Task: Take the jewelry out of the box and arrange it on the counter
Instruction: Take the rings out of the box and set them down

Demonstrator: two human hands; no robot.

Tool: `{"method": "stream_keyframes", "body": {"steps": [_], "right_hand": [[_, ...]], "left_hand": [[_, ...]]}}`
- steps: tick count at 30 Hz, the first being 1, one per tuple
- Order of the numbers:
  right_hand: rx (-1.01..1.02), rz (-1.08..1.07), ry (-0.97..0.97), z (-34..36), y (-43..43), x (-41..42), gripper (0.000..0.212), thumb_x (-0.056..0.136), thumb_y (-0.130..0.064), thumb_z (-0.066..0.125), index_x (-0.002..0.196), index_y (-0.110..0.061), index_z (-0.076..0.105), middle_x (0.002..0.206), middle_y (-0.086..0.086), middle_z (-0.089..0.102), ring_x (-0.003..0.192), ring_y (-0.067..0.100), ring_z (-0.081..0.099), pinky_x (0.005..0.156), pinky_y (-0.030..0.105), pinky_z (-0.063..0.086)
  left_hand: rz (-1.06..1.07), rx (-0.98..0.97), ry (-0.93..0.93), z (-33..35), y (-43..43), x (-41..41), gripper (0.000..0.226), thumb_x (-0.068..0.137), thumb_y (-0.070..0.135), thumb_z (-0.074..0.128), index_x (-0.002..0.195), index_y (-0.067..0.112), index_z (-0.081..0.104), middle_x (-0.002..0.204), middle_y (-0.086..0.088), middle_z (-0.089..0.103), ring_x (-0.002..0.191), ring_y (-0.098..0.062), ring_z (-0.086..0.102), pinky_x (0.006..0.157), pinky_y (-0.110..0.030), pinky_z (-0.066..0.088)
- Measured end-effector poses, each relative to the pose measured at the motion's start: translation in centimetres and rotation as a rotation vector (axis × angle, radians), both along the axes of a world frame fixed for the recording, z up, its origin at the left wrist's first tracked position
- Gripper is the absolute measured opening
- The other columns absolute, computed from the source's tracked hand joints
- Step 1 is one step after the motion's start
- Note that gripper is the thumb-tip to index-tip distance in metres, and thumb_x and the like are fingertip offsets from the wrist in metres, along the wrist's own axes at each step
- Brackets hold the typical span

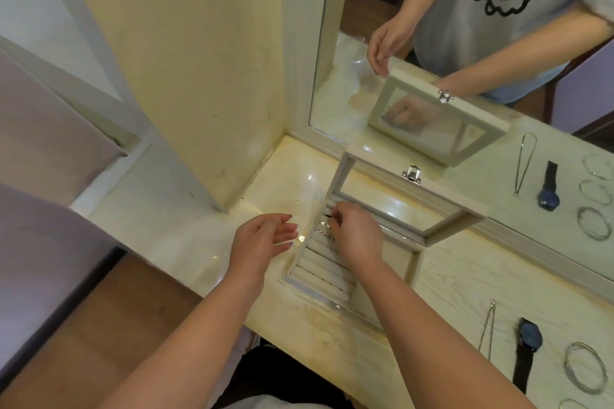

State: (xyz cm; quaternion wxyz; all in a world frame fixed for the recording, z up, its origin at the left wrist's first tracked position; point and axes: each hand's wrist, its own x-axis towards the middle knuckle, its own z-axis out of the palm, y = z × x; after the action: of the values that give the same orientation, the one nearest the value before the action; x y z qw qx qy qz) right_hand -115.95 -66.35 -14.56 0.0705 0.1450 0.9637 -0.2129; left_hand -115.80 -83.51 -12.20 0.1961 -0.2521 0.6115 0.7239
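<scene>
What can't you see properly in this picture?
Head view:
- Whether the right hand pinches anything: its own fingers cover the spot.
- The small shiny pieces in the box: too tiny to tell rings from earrings.
- The box's right-hand compartment: the right forearm covers most of it.
- The lowest bangle: cut off by the bottom edge.

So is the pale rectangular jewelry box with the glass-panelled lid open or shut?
Open. Its glass-panelled lid stands raised at the back, silver clasp unlatched, and the right hand reaches onto the white ring rolls inside.
</scene>
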Motion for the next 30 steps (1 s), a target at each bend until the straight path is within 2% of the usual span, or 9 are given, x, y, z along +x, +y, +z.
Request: {"method": "stream_keyframes", "body": {"steps": [5, 9, 14, 17, 19, 21, 25, 27, 30], "right_hand": [[0.118, 0.083, -0.048, -0.3, -0.2, -0.9, 0.016, 0.09, -0.016, 0.044, 0.09, -0.013, 0.06, 0.097, 0.006, 0.064, 0.083, 0.03, 0.061, 0.058, 0.03, 0.036], [0.213, 0.158, -0.083, -0.4, -0.2, -1.4, 0.016, 0.086, -0.009, 0.046, 0.094, -0.011, 0.059, 0.1, 0.007, 0.064, 0.085, 0.031, 0.063, 0.057, 0.029, 0.033], [0.189, 0.181, -0.068, -0.2, 0.2, -1.4, 0.017, 0.087, -0.015, 0.045, 0.097, -0.012, 0.059, 0.097, 0.006, 0.065, 0.084, 0.031, 0.062, 0.057, 0.029, 0.032], [0.13, 0.116, -0.043, 0.3, 0.5, -1.2, 0.017, 0.091, -0.021, 0.044, 0.092, -0.013, 0.059, 0.09, 0.005, 0.065, 0.081, 0.029, 0.06, 0.057, 0.03, 0.034], [0.041, 0.029, -0.016, 0.7, 0.8, -0.8, 0.016, 0.091, -0.022, 0.046, 0.088, -0.014, 0.059, 0.083, 0.003, 0.065, 0.076, 0.026, 0.059, 0.059, 0.032, 0.041], [-0.178, -0.113, 0.005, 1.4, 0.9, -0.4, 0.012, 0.09, -0.02, 0.051, 0.083, -0.015, 0.06, 0.071, -0.002, 0.061, 0.069, 0.021, 0.055, 0.062, 0.033, 0.045], [-0.758, -0.475, 0.034, 3.0, 0.8, 0.5, 0.014, 0.086, -0.01, 0.059, 0.073, -0.012, 0.063, 0.052, -0.006, 0.05, 0.05, 0.011, 0.044, 0.048, 0.021, 0.037], [-0.926, -0.564, 0.02, 4.0, 0.7, 1.1, 0.013, 0.087, -0.012, 0.062, 0.074, -0.01, 0.065, 0.044, -0.008, 0.047, 0.042, 0.008, 0.04, 0.041, 0.016, 0.034], [-1.075, -0.622, 0.02, 5.3, 0.6, 2.0, 0.015, 0.088, -0.015, 0.064, 0.073, -0.01, 0.063, 0.046, -0.003, 0.042, 0.038, 0.008, 0.036, 0.038, 0.015, 0.031]], "left_hand": [[-0.008, -0.004, -0.006, 0.0, 0.0, -0.4, 0.02, 0.093, 0.01, 0.052, 0.095, 0.006, 0.072, 0.086, -0.01, 0.076, 0.085, -0.024, 0.073, 0.07, -0.031, 0.057], [-0.007, -0.003, -0.013, -0.1, 0.1, -0.5, 0.021, 0.093, 0.01, 0.052, 0.094, 0.007, 0.072, 0.086, -0.01, 0.076, 0.085, -0.024, 0.073, 0.069, -0.03, 0.057], [-0.02, 0.004, -0.007, -0.3, 0.1, -0.6, 0.022, 0.093, 0.01, 0.05, 0.093, 0.008, 0.072, 0.087, -0.011, 0.076, 0.086, -0.024, 0.073, 0.071, -0.032, 0.056], [-0.03, 0.004, -0.007, -0.4, 0.3, -0.7, 0.023, 0.093, 0.01, 0.05, 0.093, 0.009, 0.073, 0.088, -0.011, 0.076, 0.087, -0.024, 0.073, 0.072, -0.033, 0.055], [-0.039, 0.007, -0.002, -0.3, 0.4, -0.8, 0.023, 0.093, 0.01, 0.049, 0.093, 0.009, 0.073, 0.088, -0.011, 0.076, 0.087, -0.024, 0.073, 0.071, -0.032, 0.056], [-0.045, 0.003, 0.002, -0.1, 0.7, -0.9, 0.024, 0.093, 0.009, 0.049, 0.093, 0.009, 0.073, 0.087, -0.011, 0.076, 0.086, -0.024, 0.073, 0.072, -0.032, 0.056], [-0.076, -0.034, 0.034, 0.8, 1.6, -1.0, 0.018, 0.091, 0.006, 0.056, 0.09, 0.009, 0.074, 0.086, -0.01, 0.075, 0.084, -0.021, 0.073, 0.069, -0.028, 0.056], [-0.116, -0.027, 0.053, 1.4, 2.4, -0.8, 0.014, 0.089, 0.004, 0.061, 0.088, 0.01, 0.074, 0.085, -0.011, 0.075, 0.083, -0.019, 0.072, 0.072, -0.029, 0.058], [-0.198, -0.025, 0.072, 2.2, 3.6, -0.5, 0.012, 0.088, 0.005, 0.065, 0.09, 0.011, 0.075, 0.085, -0.009, 0.075, 0.083, -0.017, 0.072, 0.078, -0.03, 0.058]]}}
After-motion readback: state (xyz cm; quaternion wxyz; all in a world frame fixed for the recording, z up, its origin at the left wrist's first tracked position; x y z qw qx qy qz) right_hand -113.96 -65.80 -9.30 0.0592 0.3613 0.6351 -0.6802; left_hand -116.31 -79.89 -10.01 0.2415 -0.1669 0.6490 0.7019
